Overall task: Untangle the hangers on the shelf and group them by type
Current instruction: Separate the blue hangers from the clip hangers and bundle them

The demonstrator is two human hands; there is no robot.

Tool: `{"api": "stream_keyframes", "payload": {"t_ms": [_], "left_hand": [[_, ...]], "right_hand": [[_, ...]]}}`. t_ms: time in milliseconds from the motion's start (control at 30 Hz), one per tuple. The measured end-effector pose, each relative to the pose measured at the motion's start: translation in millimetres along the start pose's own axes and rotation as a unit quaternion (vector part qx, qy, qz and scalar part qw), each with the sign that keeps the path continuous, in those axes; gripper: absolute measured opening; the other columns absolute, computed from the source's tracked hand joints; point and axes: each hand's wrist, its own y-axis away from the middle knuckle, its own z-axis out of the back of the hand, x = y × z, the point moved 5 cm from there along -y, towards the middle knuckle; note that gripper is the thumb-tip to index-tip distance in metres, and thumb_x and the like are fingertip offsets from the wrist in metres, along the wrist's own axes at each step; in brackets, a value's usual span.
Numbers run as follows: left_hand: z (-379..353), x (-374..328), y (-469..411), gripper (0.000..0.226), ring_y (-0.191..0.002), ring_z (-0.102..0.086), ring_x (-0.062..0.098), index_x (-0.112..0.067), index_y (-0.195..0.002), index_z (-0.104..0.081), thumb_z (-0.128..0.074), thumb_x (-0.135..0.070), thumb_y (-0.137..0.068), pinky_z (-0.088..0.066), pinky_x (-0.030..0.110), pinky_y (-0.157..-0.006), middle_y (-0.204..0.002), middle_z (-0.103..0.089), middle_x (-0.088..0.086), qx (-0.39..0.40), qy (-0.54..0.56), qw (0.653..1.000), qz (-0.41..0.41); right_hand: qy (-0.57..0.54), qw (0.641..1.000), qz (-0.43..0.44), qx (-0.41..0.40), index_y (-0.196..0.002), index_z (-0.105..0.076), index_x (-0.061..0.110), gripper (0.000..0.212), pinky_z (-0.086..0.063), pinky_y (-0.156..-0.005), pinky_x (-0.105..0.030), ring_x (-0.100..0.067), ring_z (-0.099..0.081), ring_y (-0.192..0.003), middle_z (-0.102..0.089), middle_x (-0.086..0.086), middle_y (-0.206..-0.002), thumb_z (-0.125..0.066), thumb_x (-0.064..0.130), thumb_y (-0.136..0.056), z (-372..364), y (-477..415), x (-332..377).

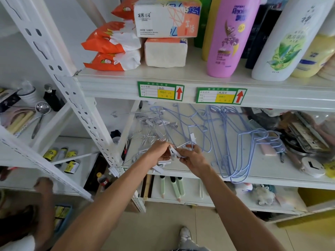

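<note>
On the white middle shelf lies a tangle of light-blue wire hangers, with a stack of them reaching the front edge at the right. A heap of white clip hangers lies at the back left. My left hand and my right hand meet near the shelf's front, both gripping one white clip hanger between them. Its thin metal wire runs up toward the blue hangers. More white clips lie under my left hand.
Above, an upper shelf carries tissue packs and tall bottles. Combs, brushes and a white round object crowd the right end of the middle shelf. A slanted white perforated upright stands at the left. Another person's arm shows at lower left.
</note>
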Motion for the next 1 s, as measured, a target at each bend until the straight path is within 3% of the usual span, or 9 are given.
{"api": "stream_keyframes", "payload": {"t_ms": [67, 167, 300, 400, 467, 567, 700, 867, 1000], "left_hand": [[2, -3, 3, 0.019, -0.065, -0.068, 0.026, 0.001, -0.094, -0.073, -0.057, -0.008, -0.088, -0.058, 0.044, -0.084, -0.075, -0.071, 0.016, -0.002, -0.009, 1.0, -0.003], [2, -8, 14, 0.016, -0.059, -0.066, 0.025, 0.0, -0.084, -0.072, -0.057, -0.004, -0.088, -0.06, 0.038, -0.071, -0.067, -0.069, 0.013, 0.002, 0.005, 1.0, 0.004], [4, -10, 28, 0.017, -0.071, -0.071, 0.032, 0.006, -0.081, -0.071, -0.054, 0.007, -0.085, -0.059, 0.036, -0.071, -0.078, -0.073, 0.021, 0.037, 0.023, 0.999, 0.011], [13, -6, 36, 0.021, -0.094, -0.073, 0.034, 0.012, -0.097, -0.071, -0.055, 0.013, -0.083, -0.059, 0.041, -0.086, -0.102, -0.072, 0.027, 0.053, 0.064, 0.996, 0.019], [19, -5, 39, 0.024, -0.088, -0.074, 0.029, 0.012, -0.102, -0.069, -0.053, 0.014, -0.084, -0.06, 0.034, -0.075, -0.101, -0.073, 0.024, 0.057, 0.085, 0.995, 0.02], [26, -8, 48, 0.02, -0.073, -0.073, 0.019, 0.008, -0.09, -0.068, -0.049, 0.013, -0.086, -0.058, 0.028, -0.064, -0.089, -0.075, 0.017, 0.057, 0.099, 0.993, 0.012], [33, -13, 65, 0.022, -0.073, -0.07, 0.02, 0.005, -0.077, -0.064, -0.047, 0.01, -0.089, -0.056, 0.024, -0.054, -0.089, -0.072, 0.016, 0.064, 0.129, 0.989, 0.015], [39, -15, 94, 0.017, -0.062, -0.069, 0.015, 0.008, -0.085, -0.064, -0.048, 0.007, -0.091, -0.055, 0.022, -0.051, -0.087, -0.071, 0.016, 0.085, 0.127, 0.988, 0.035], [51, -11, 118, 0.024, -0.055, -0.068, 0.013, 0.009, -0.109, -0.061, -0.047, 0.01, -0.089, -0.051, 0.02, -0.047, -0.087, -0.073, 0.015, 0.094, 0.096, 0.99, 0.039]], "right_hand": [[0.013, 1.0, 0.015, 0.005, -0.088, -0.06, 0.006, 0.021, -0.042, -0.061, -0.031, -0.02, -0.06, -0.065, -0.067, -0.01, -0.072, -0.073, -0.005, -0.076, -1, 1, 3], [0.027, 0.999, 0.026, 0.004, -0.055, -0.061, 0.019, 0.036, -0.039, -0.058, -0.027, -0.015, -0.055, -0.058, -0.063, -0.004, -0.062, -0.072, -0.006, -0.079, -2, 1, 6], [0.02, 0.999, 0.037, -0.007, -0.083, -0.061, 0.002, 0.016, -0.044, -0.054, -0.025, -0.018, -0.06, -0.061, -0.066, -0.008, -0.067, -0.072, -0.007, -0.078, -1, 6, 8], [0.012, 0.999, 0.041, -0.014, -0.09, -0.058, 0.002, 0.025, -0.044, -0.052, -0.024, -0.019, -0.059, -0.059, -0.06, -0.015, -0.073, -0.074, -0.008, -0.075, 2, 8, 8], [-0.003, 0.999, 0.034, -0.018, -0.097, -0.053, 0.005, 0.038, -0.045, -0.051, -0.024, -0.019, -0.061, -0.061, -0.058, -0.019, -0.083, -0.077, -0.007, -0.071, 5, 10, 7], [-0.015, 0.999, 0.039, -0.034, -0.079, -0.051, 0.007, 0.027, -0.045, -0.052, -0.024, -0.022, -0.059, -0.064, -0.06, -0.025, -0.091, -0.069, -0.012, -0.077, 11, 11, 6], [-0.02, 0.999, 0.043, -0.022, -0.049, -0.054, 0.019, 0.048, -0.046, -0.054, -0.024, -0.02, -0.058, -0.062, -0.053, -0.024, -0.09, -0.061, -0.016, -0.081, 13, 10, 5], [-0.03, 0.998, 0.048, -0.018, -0.049, -0.054, 0.017, 0.045, -0.047, -0.055, -0.025, -0.021, -0.059, -0.062, -0.051, -0.018, -0.079, -0.064, -0.016, -0.079, 12, 5, 2], [-0.045, 0.997, 0.052, -0.024, -0.058, -0.049, 0.014, 0.04, -0.047, -0.057, -0.027, -0.023, -0.059, -0.064, -0.056, -0.02, -0.079, -0.062, -0.018, -0.08, 11, 3, 3]]}}
